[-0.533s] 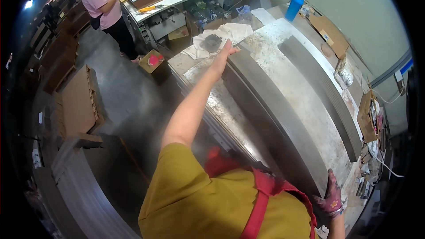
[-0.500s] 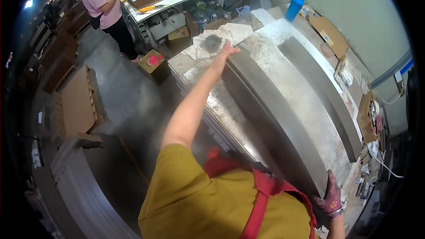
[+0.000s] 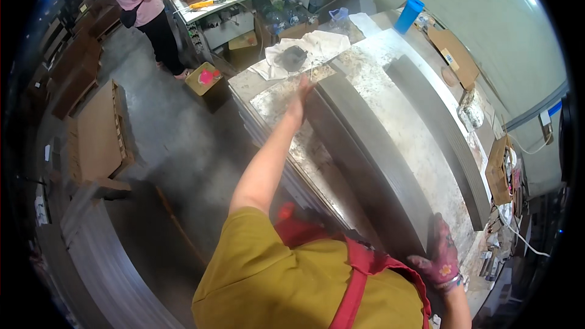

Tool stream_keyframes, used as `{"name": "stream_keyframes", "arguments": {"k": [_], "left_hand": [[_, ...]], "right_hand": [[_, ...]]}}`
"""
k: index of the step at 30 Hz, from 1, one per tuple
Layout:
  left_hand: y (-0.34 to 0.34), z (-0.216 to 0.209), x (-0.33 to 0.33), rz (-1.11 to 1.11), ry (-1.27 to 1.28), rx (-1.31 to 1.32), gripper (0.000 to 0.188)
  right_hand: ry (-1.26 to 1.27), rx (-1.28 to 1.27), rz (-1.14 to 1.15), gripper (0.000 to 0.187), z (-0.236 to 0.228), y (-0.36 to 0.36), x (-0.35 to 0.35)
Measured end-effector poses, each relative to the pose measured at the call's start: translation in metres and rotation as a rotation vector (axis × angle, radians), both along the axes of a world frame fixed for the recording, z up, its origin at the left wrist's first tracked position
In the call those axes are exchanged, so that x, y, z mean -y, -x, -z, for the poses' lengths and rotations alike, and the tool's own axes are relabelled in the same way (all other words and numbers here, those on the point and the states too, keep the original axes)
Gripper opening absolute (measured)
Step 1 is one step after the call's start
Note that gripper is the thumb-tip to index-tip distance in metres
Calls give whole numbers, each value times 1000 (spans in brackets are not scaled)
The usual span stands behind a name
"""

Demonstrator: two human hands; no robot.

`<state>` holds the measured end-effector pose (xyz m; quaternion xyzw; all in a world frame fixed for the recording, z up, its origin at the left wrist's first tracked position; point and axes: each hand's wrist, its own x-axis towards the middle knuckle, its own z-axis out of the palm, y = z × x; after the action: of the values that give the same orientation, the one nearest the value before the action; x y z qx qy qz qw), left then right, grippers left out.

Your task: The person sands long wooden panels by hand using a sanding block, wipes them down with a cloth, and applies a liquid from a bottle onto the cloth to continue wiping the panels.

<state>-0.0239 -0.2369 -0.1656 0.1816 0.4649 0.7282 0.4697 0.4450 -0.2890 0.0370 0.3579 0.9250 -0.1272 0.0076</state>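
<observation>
A long grey-brown board piece (image 3: 381, 146), with a lighter top face and a darker side, lies lengthwise over the worktable in front of me. My bare left hand (image 3: 301, 92) grips its far end, fingers partly hidden and slightly blurred. At the near end, my right hand (image 3: 440, 259) wears a pink flowered glove. Its fingers reach along the far side of the end and the thumb lies on the near side, so the piece is held between both hands. To the right, a stack of similar long strips (image 3: 442, 128) rests on the stained white tabletop (image 3: 399, 100).
A white cloth with a dark bowl (image 3: 291, 58) lies at the table's far corner. Along the right edge are a blue cup (image 3: 409, 14), cardboard (image 3: 454, 55) and an open box (image 3: 501, 170). A person in pink (image 3: 137, 0) stands at another bench. A bin (image 3: 206, 85) sits on the floor.
My right hand has shifted up and left around the near end of the board piece. My left hand has slid slightly lower at the far end. The whole view has shifted a little.
</observation>
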Motion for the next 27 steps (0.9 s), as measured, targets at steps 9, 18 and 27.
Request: {"name": "stream_keyframes", "arguments": {"k": [9,18,27], "left_hand": [[1,18,-22,-45,21,-98,88],[4,-28,-22,275,-146,-157,73],[-16,-69,-26,197,30,-297,62]], "right_hand": [[-23,-48,52,93,13,22,-6],[78,6,94,89,-6,27,5],[-73,-22,127,85,12,-1,3]]}}
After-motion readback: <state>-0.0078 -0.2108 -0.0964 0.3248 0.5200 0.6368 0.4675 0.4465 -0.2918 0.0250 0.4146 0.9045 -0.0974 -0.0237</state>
